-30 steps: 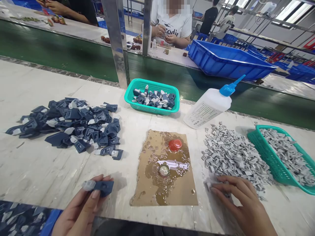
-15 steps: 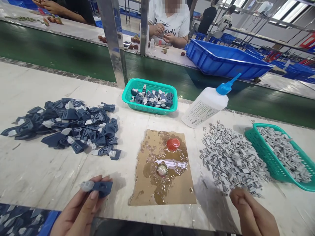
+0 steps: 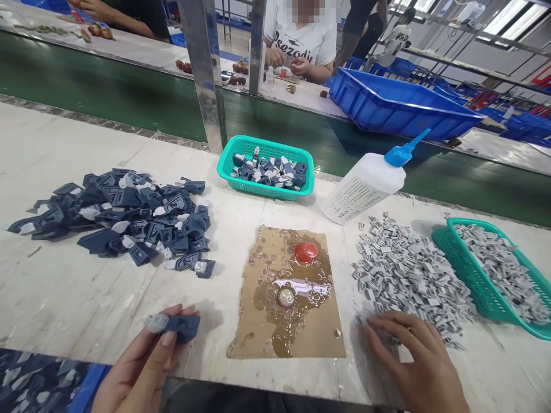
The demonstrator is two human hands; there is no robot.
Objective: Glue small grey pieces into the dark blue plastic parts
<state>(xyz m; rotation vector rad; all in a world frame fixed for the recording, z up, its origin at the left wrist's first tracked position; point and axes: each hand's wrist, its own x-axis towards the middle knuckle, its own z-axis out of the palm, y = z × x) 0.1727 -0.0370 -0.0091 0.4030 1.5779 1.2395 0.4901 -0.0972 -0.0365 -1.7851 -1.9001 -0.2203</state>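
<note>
My left hand (image 3: 142, 361) is pinched shut on a navy part (image 3: 181, 327), thumb on top, its pale tip sticking out left. It sits just left of the glue card (image 3: 258, 338), at the near table edge, and hasn't shifted from half a sec ago.

The change is on the right. Half a sec back my right hand (image 3: 413, 361) was bunched up, lifted clear of the grey pile (image 3: 408, 275). Now it's flat again w/ fingers spread, tips resting on the near edge of that pile, right of the card. Fingers are apart, nothing clamped between them as far as I can see; a clip could be under the palm, can't tell. My read: no grey bit is in the right hand yet, so the navy part has nothing to mate with for now.

Outward from the card: a red cap (image 3: 306, 252) and a small round thing (image 3: 286, 297) sit in the wet glue on it. Behind-right of the card lies the glue bottle (image 3: 365, 186), blue nozzle up-right. Straight behind it, a teal basket (image 3: 267, 150) of mixed parts. Far right, a 2nd basket (image 3: 469, 269) of grey bits. Left of the card, the navy pile (image 3: 120, 215).
</note>
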